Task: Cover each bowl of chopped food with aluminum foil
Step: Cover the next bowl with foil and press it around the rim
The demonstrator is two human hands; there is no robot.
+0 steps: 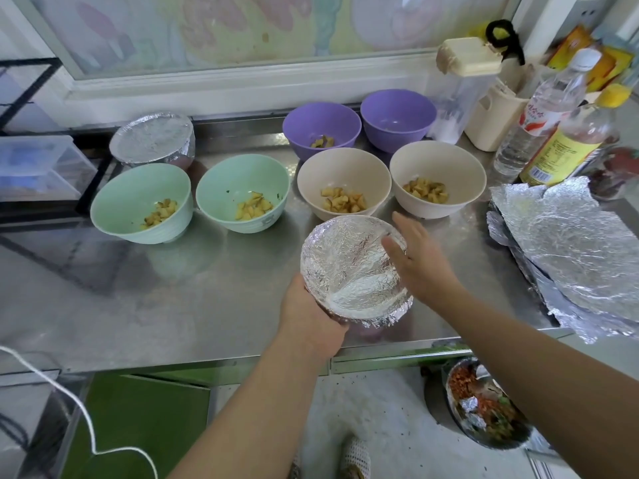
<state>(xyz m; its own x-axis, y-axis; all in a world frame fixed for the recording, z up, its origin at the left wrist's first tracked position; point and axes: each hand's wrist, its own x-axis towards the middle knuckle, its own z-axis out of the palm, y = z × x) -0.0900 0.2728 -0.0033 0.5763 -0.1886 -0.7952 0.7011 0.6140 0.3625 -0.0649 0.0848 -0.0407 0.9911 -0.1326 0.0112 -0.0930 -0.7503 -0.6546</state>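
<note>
- A stainless-steel counter (193,299) runs below a white window frame with a pale, pastel-painted panel behind it.
- Six uncovered bowls sit toward the back in pairs. The left green bowl (114,205) and right green bowl (221,191) each hold yellow chopped pieces, as do the left beige bowl (342,171) and right beige bowl (439,164).
- Behind the beige pair, the left purple bowl (321,122) shows a few pieces. You cannot see into the right purple bowl (397,115).
- A finished bowl (152,138), already capped in foil, stands at the back left, behind the left green bowl.
- Crinkled foil sheets (570,243) lie stacked at the counter's right end. Two bottles (553,133) and a cream lidded container (466,60) stand behind them.
- Below the counter are a green cupboard door (138,416), a pale floor, and a metal bowl of scraps (484,413) on the floor to the right. A white cord (69,399) loops at the left.
- The wrapped bowl (352,271) is near the counter's front edge, in front of the left beige bowl. Foil is stretched over its top and crimped down around the rim. It is tilted; whether its base touches the counter cannot be told.
- Your left hand (307,312) cups the bowl's near-left side, its grip closed around the wall with the fingers hidden underneath.
- Your right hand (418,257) lies palm down at the foil's right rim, fingers straight and spread, holding nothing.
</note>
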